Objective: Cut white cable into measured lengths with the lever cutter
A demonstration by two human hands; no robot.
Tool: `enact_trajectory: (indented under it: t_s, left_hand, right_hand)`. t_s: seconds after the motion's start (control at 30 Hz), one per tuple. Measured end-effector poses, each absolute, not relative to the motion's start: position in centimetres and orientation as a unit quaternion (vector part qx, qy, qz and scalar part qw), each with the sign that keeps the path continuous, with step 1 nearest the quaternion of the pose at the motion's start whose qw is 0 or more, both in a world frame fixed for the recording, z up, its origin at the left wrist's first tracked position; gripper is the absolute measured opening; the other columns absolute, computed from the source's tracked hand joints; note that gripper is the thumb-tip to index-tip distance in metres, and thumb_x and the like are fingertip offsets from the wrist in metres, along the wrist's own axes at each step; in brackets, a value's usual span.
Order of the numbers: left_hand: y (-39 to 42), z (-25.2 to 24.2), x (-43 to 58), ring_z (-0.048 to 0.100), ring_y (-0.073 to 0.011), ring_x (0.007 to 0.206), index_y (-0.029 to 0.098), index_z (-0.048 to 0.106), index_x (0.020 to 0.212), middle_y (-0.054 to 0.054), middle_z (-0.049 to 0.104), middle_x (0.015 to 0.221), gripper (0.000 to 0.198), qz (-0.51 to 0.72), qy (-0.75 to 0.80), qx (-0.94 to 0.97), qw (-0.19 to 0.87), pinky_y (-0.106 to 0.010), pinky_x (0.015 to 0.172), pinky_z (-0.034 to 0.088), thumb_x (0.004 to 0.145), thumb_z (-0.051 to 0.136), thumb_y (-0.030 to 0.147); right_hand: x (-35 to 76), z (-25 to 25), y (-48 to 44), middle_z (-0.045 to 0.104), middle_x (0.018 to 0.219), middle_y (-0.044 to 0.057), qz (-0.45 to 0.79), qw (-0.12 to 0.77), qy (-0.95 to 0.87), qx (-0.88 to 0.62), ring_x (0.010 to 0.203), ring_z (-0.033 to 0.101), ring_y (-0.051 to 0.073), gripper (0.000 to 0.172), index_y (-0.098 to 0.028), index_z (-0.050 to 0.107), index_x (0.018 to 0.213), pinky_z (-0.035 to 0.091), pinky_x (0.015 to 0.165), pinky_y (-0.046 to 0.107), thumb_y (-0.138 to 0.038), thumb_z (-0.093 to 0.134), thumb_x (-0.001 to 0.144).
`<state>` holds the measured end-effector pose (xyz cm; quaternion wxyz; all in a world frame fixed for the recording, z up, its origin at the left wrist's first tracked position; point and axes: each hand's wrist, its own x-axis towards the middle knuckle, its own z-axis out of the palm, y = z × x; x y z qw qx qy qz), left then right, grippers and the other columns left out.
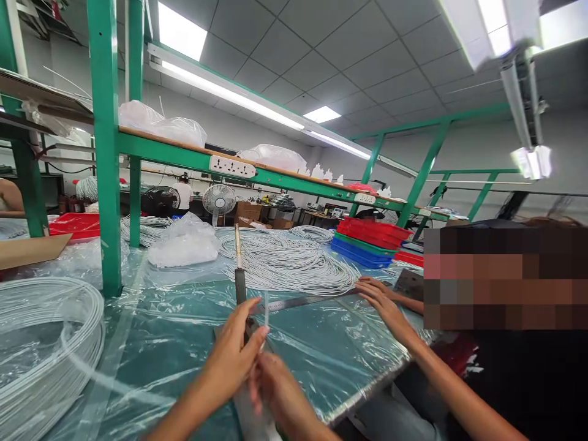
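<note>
My left hand (232, 352) is at the front middle of the bench, its thumb and fingers closed about a short translucent tube (266, 309) that sticks up by the thumb tip. Just below and right of it, my right hand (282, 389) has curled fingers, smeared by motion; what they hold cannot be made out. Behind my left fingers stands an upright metal rod with a dark grip-like sleeve (240, 285). A steel ruler-like strip (298, 302) lies across the bench from there toward a co-worker's hands (383, 303). A blurred translucent strand (114, 386) trails at the left.
Coils of white cable (294, 260) lie behind the strip, and another large coil (87, 331) is at the left. Red and blue bins (367, 242) stand at the back right. A green post (108, 184) rises at the left. A co-worker (514, 367) sits at the right.
</note>
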<state>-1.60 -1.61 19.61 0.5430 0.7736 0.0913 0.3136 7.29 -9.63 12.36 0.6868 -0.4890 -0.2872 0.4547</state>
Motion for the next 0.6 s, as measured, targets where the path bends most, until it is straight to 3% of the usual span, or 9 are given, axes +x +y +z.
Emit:
enact_trajectory:
  t_s: [0.07, 0.17, 0.27, 0.43, 0.53, 0.6]
  left_hand:
    - [-0.6, 19.3, -3.2, 0.045, -0.0243, 0.118, 0.026, 0.049, 0.122, -0.007, 0.053, 0.127, 0.042, 0.216, 0.114, 0.871, 0.427, -0.035, 0.097, 0.033, 0.082, 0.051, 0.038]
    - [0.8, 18.4, -5.3, 0.060, -0.0242, 0.086, 0.025, 0.063, 0.101, -0.005, 0.067, 0.092, 0.024, 0.096, 0.154, 0.933, 0.312, -0.029, 0.071, 0.038, 0.082, 0.049, 0.033]
    - [1.9, 17.8, -6.6, 0.057, -0.0199, 0.066, 0.023, 0.065, 0.085, -0.002, 0.063, 0.071, 0.018, 0.058, 0.184, 0.942, 0.275, -0.024, 0.055, 0.029, 0.081, 0.048, 0.028]
    - [3.1, 17.5, -7.5, 0.054, -0.0165, 0.060, 0.022, 0.064, 0.079, 0.000, 0.060, 0.065, 0.020, 0.055, 0.195, 0.946, 0.255, -0.023, 0.052, 0.022, 0.078, 0.044, 0.020]
    - [3.6, 17.5, -8.2, 0.053, -0.0161, 0.062, 0.020, 0.062, 0.070, 0.000, 0.061, 0.065, 0.019, 0.045, 0.197, 0.949, 0.241, -0.023, 0.053, 0.022, 0.076, 0.045, 0.020]
    - [3.9, 17.6, -9.0, 0.053, -0.0161, 0.064, 0.020, 0.062, 0.069, -0.001, 0.061, 0.067, 0.018, 0.039, 0.208, 0.948, 0.237, -0.023, 0.054, 0.023, 0.076, 0.045, 0.022]
  right_hand:
    - [11.5, 14.5, -11.2, 0.040, 0.038, -0.007, 0.355, 0.760, -0.210, -0.503, 0.031, 0.031, 0.003, 0.044, -0.017, 0.046, 0.059, 0.025, 0.032, 0.013, -0.056, 0.066, 0.065]
    - [18.6, 16.4, -14.2, 0.032, 0.036, -0.010, 0.269, 0.809, -0.143, -0.502, 0.028, 0.023, 0.002, 0.038, -0.019, 0.040, 0.057, 0.020, 0.031, 0.013, -0.044, 0.065, 0.070]
    - [24.2, 16.6, -17.2, 0.027, 0.034, -0.010, 0.226, 0.821, -0.109, -0.513, 0.026, 0.020, 0.003, 0.035, -0.020, 0.035, 0.054, 0.020, 0.030, 0.013, -0.033, 0.051, 0.082]
    - [29.7, 17.0, -21.0, 0.025, 0.032, -0.007, 0.178, 0.819, -0.057, -0.543, 0.025, 0.021, 0.004, 0.042, -0.020, 0.034, 0.048, 0.020, 0.029, 0.015, -0.021, 0.034, 0.090]
    - [31.3, 17.8, -22.3, 0.043, 0.045, -0.004, 0.152, 0.814, -0.039, -0.559, 0.034, 0.037, 0.005, 0.035, -0.018, 0.049, 0.059, 0.032, 0.035, 0.016, -0.024, 0.039, 0.092]
    - [31.7, 18.3, -22.7, 0.059, 0.072, 0.001, 0.130, 0.814, -0.041, -0.565, 0.054, 0.053, 0.008, 0.019, -0.017, 0.058, 0.083, 0.046, 0.049, 0.020, -0.030, 0.047, 0.090]
